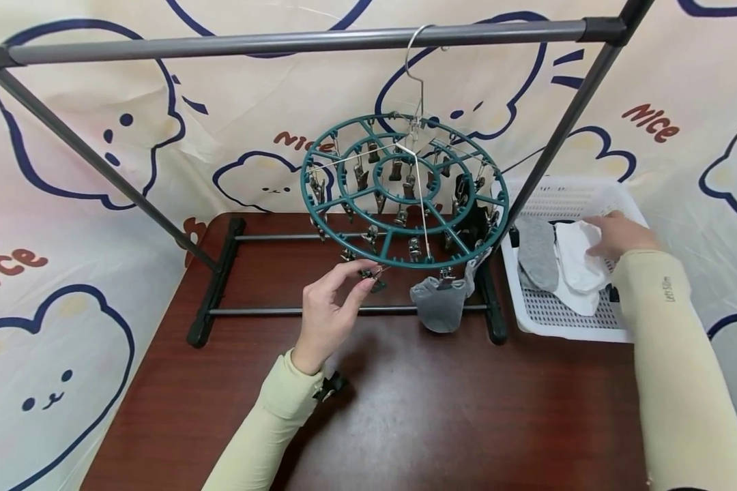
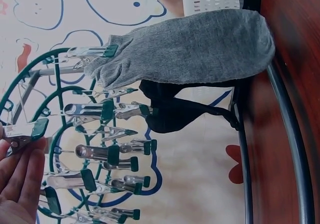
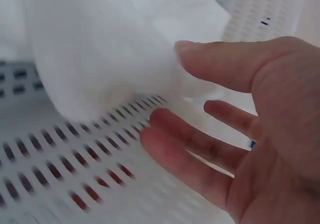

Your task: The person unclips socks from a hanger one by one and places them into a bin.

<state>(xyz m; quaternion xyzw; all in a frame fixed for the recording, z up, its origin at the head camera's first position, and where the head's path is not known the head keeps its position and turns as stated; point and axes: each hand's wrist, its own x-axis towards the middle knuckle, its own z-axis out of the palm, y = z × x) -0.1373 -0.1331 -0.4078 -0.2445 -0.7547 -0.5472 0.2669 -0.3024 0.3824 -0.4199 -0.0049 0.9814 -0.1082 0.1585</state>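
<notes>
A round teal clip hanger (image 1: 385,258) hangs by its metal hook from a bar. At its near edge my left hand (image 1: 328,310) pinches one of its metal clips (image 2: 25,130), which has a green tip. A grey sock (image 2: 195,48) dangles from a clip to the right of that hand, and a black sock (image 2: 172,108) hangs behind it. Inside the white basket (image 1: 568,333), my right hand (image 1: 623,235) is at a white sock (image 1: 574,256), thumb and fingers spread apart. Whether the thumb touches the cloth is hard to tell. Another grey sock (image 1: 537,252) lies alongside.
A dark metal rack with a top bar (image 1: 295,43) stands on the brown table (image 1: 405,409). Its right upright (image 1: 565,123) rises between hanger and basket. Several unused clips (image 2: 97,154) hang under the rings. A cartoon-printed cloth (image 1: 239,109) covers the wall behind.
</notes>
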